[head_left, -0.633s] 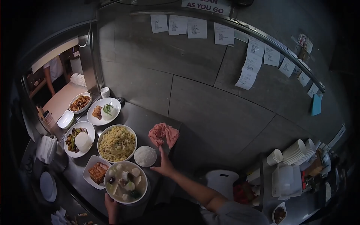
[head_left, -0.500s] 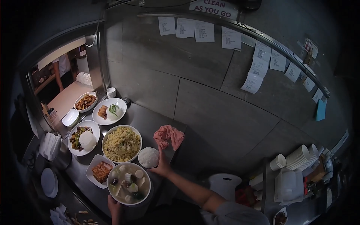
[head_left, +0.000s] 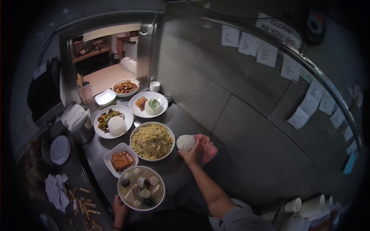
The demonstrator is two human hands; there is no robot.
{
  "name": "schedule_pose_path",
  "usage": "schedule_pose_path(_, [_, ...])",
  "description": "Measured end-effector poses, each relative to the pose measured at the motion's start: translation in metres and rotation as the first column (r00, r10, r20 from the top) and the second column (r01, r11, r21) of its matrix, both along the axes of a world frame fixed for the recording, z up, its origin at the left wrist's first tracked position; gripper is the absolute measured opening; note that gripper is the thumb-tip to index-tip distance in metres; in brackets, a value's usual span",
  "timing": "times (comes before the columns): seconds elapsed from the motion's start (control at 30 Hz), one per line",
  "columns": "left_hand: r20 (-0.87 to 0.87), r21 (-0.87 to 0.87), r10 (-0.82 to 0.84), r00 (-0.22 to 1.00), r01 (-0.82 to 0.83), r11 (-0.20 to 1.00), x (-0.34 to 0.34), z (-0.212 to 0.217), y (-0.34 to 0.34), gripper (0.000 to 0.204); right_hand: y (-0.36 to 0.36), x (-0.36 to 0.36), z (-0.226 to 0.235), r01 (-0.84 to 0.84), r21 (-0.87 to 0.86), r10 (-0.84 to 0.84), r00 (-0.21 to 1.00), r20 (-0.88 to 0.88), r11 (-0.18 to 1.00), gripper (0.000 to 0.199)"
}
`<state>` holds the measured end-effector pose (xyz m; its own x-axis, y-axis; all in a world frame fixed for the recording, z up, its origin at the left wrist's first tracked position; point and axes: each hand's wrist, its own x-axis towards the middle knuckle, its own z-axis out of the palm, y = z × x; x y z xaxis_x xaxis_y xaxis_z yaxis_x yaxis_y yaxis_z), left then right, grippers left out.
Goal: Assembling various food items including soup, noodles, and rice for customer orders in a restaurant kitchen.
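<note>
My left hand (head_left: 120,209) curls around the lower left side of a large white bowl of soup (head_left: 141,188), which holds pale broth, dumpling-like pieces and dark bits; its fingertips are hidden under the bowl. With thumb and fingers around its side, my right hand (head_left: 192,154) grips a small bowl of white rice (head_left: 186,143). A crumpled pink cloth (head_left: 208,149) lies just beyond that hand on the steel counter (head_left: 175,169). Between the hands and the window stand a big bowl of fried rice (head_left: 152,141) and a square white dish of sliced roast meat (head_left: 121,159).
Farther back are a plate of rice and stir-fry (head_left: 116,126), a plate of rice and meat (head_left: 148,104), an oval dish (head_left: 126,87) and stacked small cups (head_left: 155,86) near the pass window. A metal container of white packets (head_left: 75,117) stands left. Order slips (head_left: 266,54) hang on the wall.
The view has swung left. My right hand has shifted the small rice bowl away from the soup bowl, toward the pink cloth. My left hand stays at the soup bowl.
</note>
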<state>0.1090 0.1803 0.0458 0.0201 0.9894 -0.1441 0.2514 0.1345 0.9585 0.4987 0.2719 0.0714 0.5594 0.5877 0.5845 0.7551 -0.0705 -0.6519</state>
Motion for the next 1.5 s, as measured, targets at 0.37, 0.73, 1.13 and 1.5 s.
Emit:
schedule_pose_path(0.37, [-0.149,-0.023,0.164,0.975,-0.17,0.985,-0.003,-0.002,-0.038,0.026,0.021,0.031,0.015,0.061,-0.604,0.102,0.967,0.232,0.794,0.12])
schedule_pose_path(0.73, [0.054,-0.114,0.041,0.998,-0.035,0.993,0.003,0.01,-0.016,0.031,-0.049,0.032,-0.086,-0.661,-0.198,0.632,0.75,-0.193,0.724,0.042])
schedule_pose_path(1.13, [0.111,-0.073,0.178,0.978,-0.171,0.983,-0.085,0.053,-0.067,0.03,-0.108,-0.126,0.113,-0.456,0.068,0.438,0.88,0.186,0.887,0.009])
schedule_pose_path(1.5, [0.228,0.065,0.712,0.664,-0.74,0.669,-0.426,0.087,-0.3,0.021,-0.17,-0.543,0.095,-0.958,0.086,0.922,0.287,0.259,0.274,0.015])
